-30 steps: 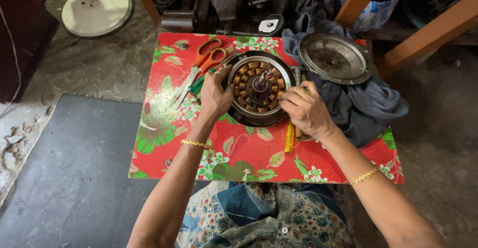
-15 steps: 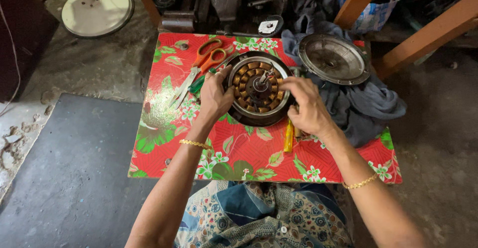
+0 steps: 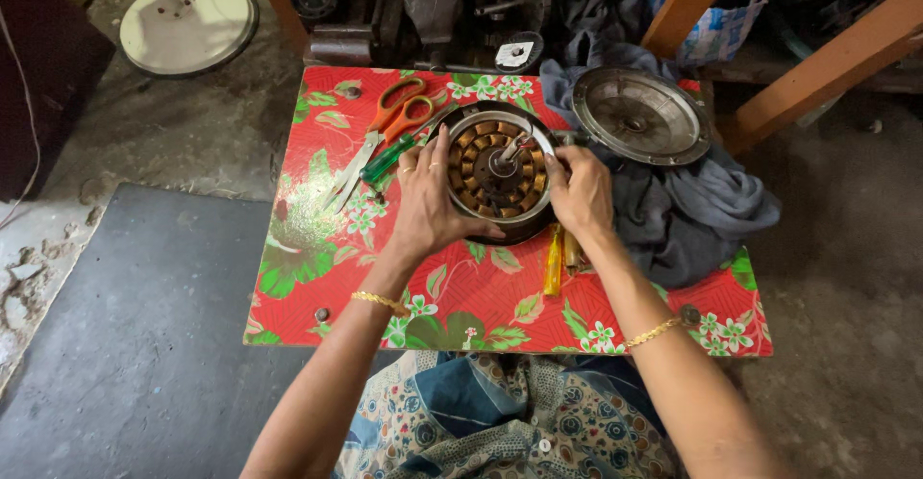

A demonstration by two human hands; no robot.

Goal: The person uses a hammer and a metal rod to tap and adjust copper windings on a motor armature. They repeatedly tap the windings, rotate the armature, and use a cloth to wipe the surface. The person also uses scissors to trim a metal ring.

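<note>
A round fan motor (image 3: 498,166) with copper windings and a central shaft sits in its metal housing on a low table covered by a red floral cloth (image 3: 327,248). My left hand (image 3: 430,200) grips the housing's left rim. My right hand (image 3: 580,189) grips its right rim. Both wrists wear gold bangles.
Orange-handled scissors (image 3: 385,128) and a green-handled tool (image 3: 389,159) lie left of the motor. A yellow-handled screwdriver (image 3: 553,263) lies below it. A round metal cover (image 3: 641,115) rests on a grey cloth (image 3: 692,210) at right. A white fan base (image 3: 189,22) stands on the floor, wooden beams (image 3: 827,65) at right.
My right hand has slid up from the motor's lower right edge onto its right rim. My left hand has stayed on the left rim.
</note>
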